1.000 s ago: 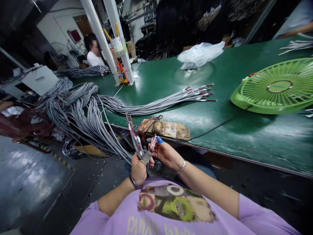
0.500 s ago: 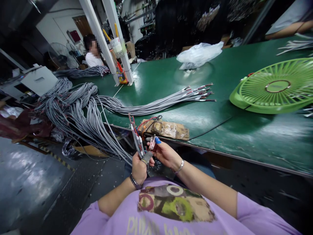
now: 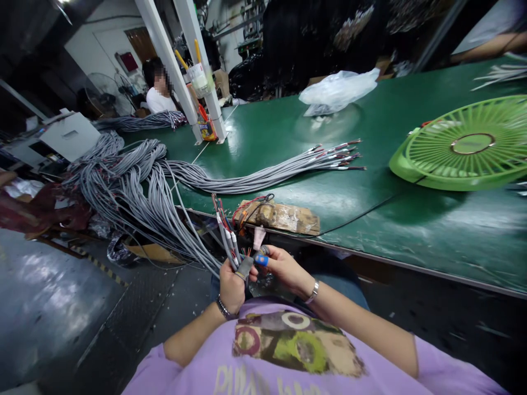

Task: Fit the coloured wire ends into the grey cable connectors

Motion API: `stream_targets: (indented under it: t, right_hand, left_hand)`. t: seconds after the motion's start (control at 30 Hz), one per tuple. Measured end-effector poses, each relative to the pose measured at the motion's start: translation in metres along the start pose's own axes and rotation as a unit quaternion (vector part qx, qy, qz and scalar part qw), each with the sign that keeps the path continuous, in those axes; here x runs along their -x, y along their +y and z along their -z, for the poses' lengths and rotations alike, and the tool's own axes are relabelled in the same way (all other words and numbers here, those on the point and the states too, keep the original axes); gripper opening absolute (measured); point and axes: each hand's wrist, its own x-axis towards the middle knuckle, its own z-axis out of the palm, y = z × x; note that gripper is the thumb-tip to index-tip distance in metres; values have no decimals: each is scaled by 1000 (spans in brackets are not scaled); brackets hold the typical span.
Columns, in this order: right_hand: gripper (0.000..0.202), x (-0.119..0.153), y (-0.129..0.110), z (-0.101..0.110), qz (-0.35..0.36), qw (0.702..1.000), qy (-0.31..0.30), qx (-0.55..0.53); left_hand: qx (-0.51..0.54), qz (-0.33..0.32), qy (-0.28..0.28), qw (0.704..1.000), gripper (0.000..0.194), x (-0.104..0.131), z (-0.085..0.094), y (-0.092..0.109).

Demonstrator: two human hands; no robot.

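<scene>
The left hand (image 3: 233, 282) clasps grey cables (image 3: 226, 241) pointing toward the bench (image 3: 263, 131), the right hand (image 3: 286, 269), grip unclear, just beside.

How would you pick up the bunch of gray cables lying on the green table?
I'd hold the gray cable bundle around its middle, coming from above. It lies flat on the green table, and the cables run close together there. The colored wire ends spread out and look thin, so grabbing those might bend them.
</scene>
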Motion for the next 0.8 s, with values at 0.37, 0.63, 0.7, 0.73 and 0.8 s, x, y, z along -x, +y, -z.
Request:
stream_targets:
  t: [0.37, 0.63, 0.7, 0.73, 0.8]
  right_hand:
    - [27, -10, 2, 6, -59, 992, -21, -105]
    - [36, -28, -18, 7, -55, 990, -3, -128]
    - [35, -30, -19, 3, -44, 993, 2, -114]
    - [36, -30, -19, 1, -41, 993, 12, -111]
    - [36, -30, -17, -1, -27, 993, 51, -100]
  left_hand:
    - [49, 37, -97, 993, 27, -2, 8, 11]
    - [69, 10, -75, 995, 22, -9, 1, 15]
    - [73, 11, -70, 995, 23, -12, -1, 14]
    - [77, 13, -69, 995, 23, -14, -2, 14]
    - [83, 16, -70, 994, 22, -16, -1, 13]
